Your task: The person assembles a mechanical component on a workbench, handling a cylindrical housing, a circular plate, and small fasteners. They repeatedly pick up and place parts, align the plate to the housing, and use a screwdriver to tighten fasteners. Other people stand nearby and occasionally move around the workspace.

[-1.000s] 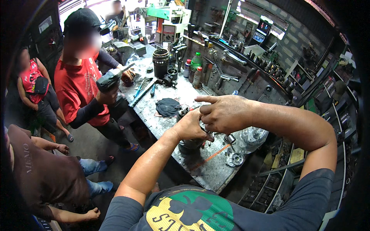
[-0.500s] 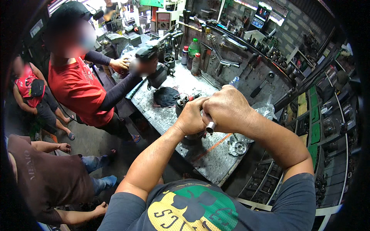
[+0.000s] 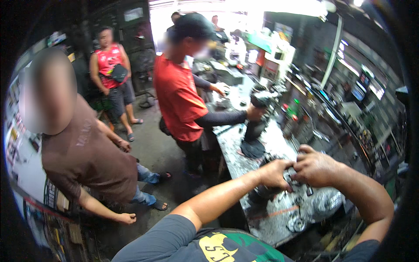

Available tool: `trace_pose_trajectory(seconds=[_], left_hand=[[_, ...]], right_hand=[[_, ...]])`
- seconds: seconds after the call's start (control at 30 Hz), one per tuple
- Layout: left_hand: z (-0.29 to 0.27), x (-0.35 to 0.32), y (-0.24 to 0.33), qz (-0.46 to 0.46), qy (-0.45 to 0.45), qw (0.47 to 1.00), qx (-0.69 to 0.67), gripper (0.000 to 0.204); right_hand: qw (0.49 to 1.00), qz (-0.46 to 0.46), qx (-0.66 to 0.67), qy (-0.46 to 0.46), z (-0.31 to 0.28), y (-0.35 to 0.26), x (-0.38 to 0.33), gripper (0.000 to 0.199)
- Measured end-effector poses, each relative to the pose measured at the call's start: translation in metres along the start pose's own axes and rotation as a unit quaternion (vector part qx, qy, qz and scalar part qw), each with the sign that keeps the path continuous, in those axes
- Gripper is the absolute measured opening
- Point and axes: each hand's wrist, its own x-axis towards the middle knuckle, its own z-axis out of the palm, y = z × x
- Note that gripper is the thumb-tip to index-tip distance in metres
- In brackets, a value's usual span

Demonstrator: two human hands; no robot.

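My left hand (image 3: 275, 174) is closed, thumb and fingers bent round a small grey metal piece (image 3: 288, 175) that is mostly covered. Right beside it, my right hand (image 3: 316, 167) is curled round a metal bar tool (image 3: 309, 190); only its short end shows below the fingers, and motion blur hides its exact kind. Under my left hand stands a dark cylindrical machine part (image 3: 263, 192) on the worn metal workbench (image 3: 270, 225). A dark cloth (image 3: 252, 149) lies just beyond it.
A round metal part (image 3: 297, 224) and a clear plastic bag (image 3: 325, 203) lie at the bench's near right. Bottles (image 3: 291, 111) stand at its back. A co-worker in red (image 3: 179, 96) handles parts at the far left; a person in brown (image 3: 89, 153) stands at left.
The view has swung left and up, so my hands appear farther right. My right hand has shifted from overlapping my left to beside it, its fingers looser. The co-worker in red stands more upright.
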Motion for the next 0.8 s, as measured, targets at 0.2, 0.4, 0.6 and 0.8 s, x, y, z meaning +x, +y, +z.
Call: trace_pose_trajectory(seconds=[0.2, 0.4, 0.6, 0.8], left_hand=[[0.001, 0.002, -0.002, 0.009, -0.033, 0.999, -0.013, 0.089], [0.018, 0.000, 0.004, 0.060, 0.042, 0.997, 0.002, 0.062], [0.019, -0.003, 0.016, 0.048, 0.101, 0.994, -0.018, 0.066], [0.022, -0.004, 0.013, 0.013, 0.092, 0.995, -0.040, 0.069]], right_hand=[[0.979, -0.172, -0.099, 0.035, -0.007, 0.006, 0.010, 0.013], [0.988, -0.124, -0.075, 0.050, 0.015, 0.017, 0.023, 0.019], [0.983, -0.048, -0.016, 0.178, 0.045, 0.014, 0.025, 0.026], [0.994, 0.039, 0.000, 0.104, 0.034, -0.002, 0.017, 0.019]])
